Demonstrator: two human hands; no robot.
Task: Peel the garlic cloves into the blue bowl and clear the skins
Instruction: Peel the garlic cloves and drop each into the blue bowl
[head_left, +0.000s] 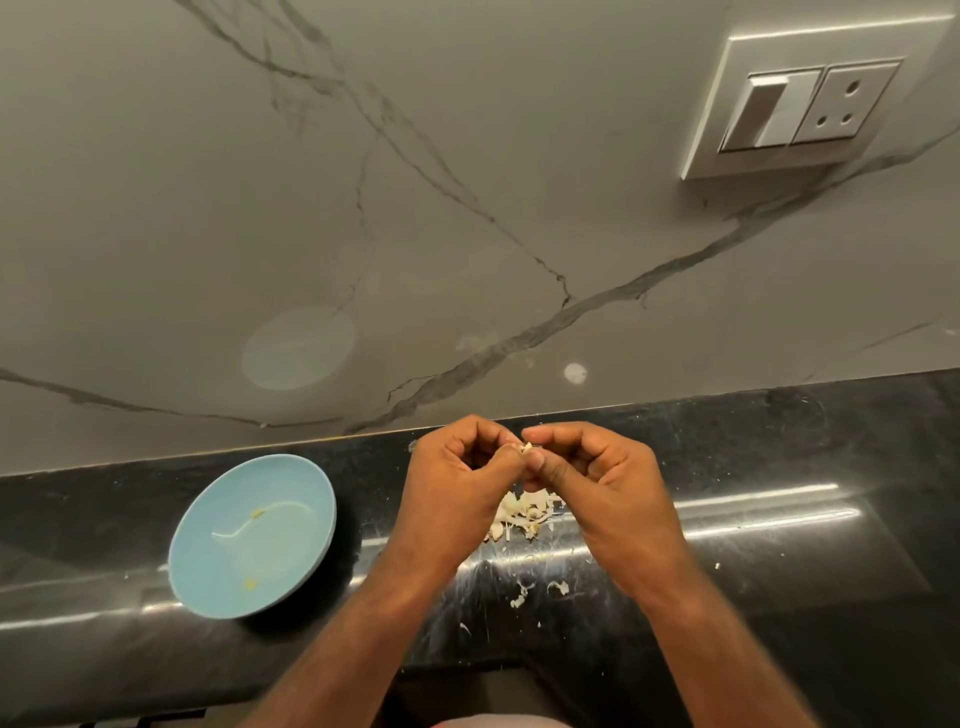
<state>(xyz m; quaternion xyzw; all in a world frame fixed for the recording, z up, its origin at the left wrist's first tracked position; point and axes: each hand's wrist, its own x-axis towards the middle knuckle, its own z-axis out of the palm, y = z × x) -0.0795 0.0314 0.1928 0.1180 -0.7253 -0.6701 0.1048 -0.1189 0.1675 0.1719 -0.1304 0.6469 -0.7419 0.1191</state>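
Both hands, left (457, 470) and right (597, 478), pinch what looks like a clove (527, 448), mid-peel; next, drop it into the bowl (208, 561) at left.

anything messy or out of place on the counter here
Yes: garlic skins lie in a loose pile on the black counter under the hands, with stray flakes scattered nearer the person. None are in the blue bowl, which sits upright.

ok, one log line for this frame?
both hands peeling garlic clove | blue bowl: two peeled bits | skins on counter
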